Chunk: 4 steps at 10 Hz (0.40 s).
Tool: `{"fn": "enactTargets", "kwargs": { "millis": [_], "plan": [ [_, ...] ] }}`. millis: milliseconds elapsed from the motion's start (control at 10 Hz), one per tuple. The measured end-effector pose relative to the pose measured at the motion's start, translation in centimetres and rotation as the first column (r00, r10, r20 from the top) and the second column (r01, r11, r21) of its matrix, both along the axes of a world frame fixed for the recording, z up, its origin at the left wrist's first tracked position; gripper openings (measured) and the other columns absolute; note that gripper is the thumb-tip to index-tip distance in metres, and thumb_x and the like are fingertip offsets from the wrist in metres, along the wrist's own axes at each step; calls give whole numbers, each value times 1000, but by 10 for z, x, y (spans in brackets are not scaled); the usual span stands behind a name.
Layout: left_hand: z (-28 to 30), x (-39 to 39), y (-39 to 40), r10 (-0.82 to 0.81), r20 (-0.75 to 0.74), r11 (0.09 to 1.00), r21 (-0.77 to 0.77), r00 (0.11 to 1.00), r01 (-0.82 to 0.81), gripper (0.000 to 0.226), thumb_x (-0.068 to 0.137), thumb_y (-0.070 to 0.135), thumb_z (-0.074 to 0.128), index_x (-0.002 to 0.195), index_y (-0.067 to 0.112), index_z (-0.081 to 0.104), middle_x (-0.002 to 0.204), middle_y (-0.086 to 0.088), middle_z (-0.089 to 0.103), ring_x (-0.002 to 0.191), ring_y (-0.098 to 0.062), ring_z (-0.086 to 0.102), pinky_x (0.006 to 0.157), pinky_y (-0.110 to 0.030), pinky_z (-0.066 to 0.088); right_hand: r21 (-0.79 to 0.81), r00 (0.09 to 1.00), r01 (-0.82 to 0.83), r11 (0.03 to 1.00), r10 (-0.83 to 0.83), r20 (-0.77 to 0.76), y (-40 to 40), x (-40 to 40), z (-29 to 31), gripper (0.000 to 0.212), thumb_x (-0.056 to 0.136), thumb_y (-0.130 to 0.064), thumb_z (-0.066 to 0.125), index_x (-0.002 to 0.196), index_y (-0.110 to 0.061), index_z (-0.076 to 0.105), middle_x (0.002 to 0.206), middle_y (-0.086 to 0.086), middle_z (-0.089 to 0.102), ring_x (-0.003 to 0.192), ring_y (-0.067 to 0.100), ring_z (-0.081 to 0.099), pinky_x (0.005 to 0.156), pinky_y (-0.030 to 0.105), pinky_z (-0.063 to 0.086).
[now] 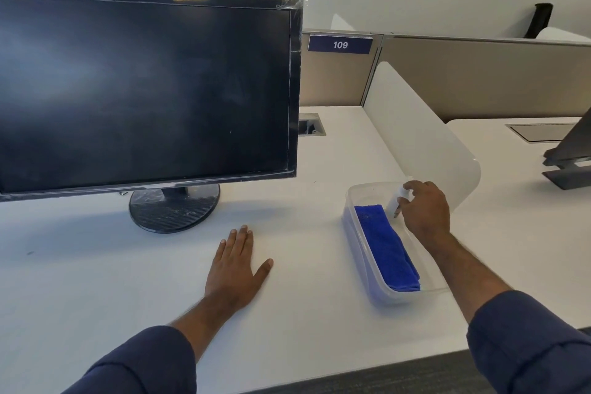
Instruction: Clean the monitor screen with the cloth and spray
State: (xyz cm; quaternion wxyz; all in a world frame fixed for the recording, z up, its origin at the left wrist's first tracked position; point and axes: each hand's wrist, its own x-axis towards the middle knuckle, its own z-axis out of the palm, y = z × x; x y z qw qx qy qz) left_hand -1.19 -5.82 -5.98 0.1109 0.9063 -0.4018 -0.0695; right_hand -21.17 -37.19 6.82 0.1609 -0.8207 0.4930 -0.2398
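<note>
A black monitor (144, 89) with a dark, smudged screen stands on a round base at the left of the white desk. To its right lies a clear plastic tray (355, 240) holding a folded blue cloth (387, 246) and a small white spray bottle (396, 201) at its far end. My right hand (425, 211) reaches into the tray, its fingers curled round the bottle, which it mostly hides. Flat on the desk in front of the monitor base rests my left hand (238, 265), fingers straight, holding nothing.
A white curved divider (422, 137) rises just behind the tray. Beige partitions (479, 73) close the back. A cable hatch (310, 125) sits behind the monitor. Another monitor's stand (569, 163) is on the neighbouring desk at the right. The desk's front edge runs near my sleeves.
</note>
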Motion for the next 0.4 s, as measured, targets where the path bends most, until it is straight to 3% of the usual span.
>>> {"fn": "enactTargets", "kwargs": {
  "millis": [200,400],
  "plan": [
    [3,-1,0,6,-22,1000,-4,1000,-6,86,97,68,19,160,15,-2,169,2,-10,155,-15,-12,123,-31,-9,-66,1000,16,998,-15,8,19,9,-2,30,88,-23,70,115,-10,68,110,12,68,97,30,64,86,46,55],
    [8,4,7,11,-47,999,-33,999,-13,85,97,67,24,161,16,0,169,3,-7,155,-14,-11,121,-29,-10,-190,997,-63,980,71,36,59,25,0,26,87,-22,70,108,-7,71,98,11,70,92,31,62,84,47,50]
  ]
}}
